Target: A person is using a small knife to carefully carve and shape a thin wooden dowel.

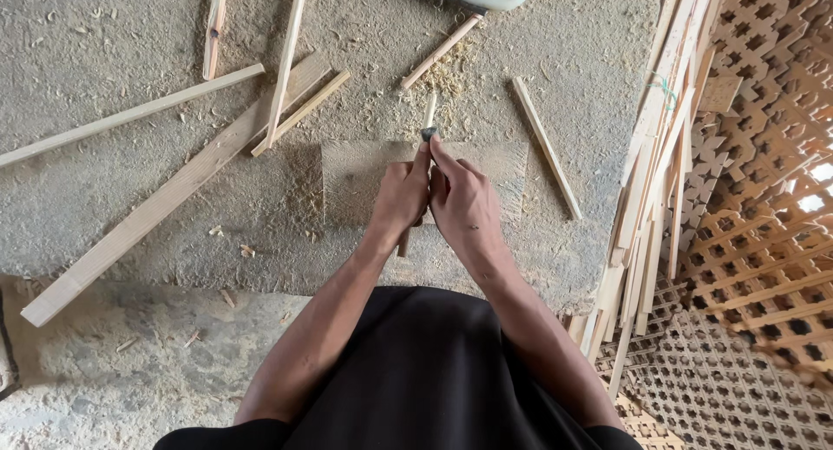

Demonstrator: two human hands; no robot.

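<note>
On wooden board point(364, 177), hands point(438, 198) gripping chisel point(428, 134)

Soft, even daylight fills the scene, moderately bright, without hard glare on the gray concrete floor point(104, 207). Brightest spots show through the wooden lattice point(764, 242) at far right, where openings blow out white. Shadows under the loose slats are faint. Focus is sharp throughout, with slight stretching at the frame edges
</note>
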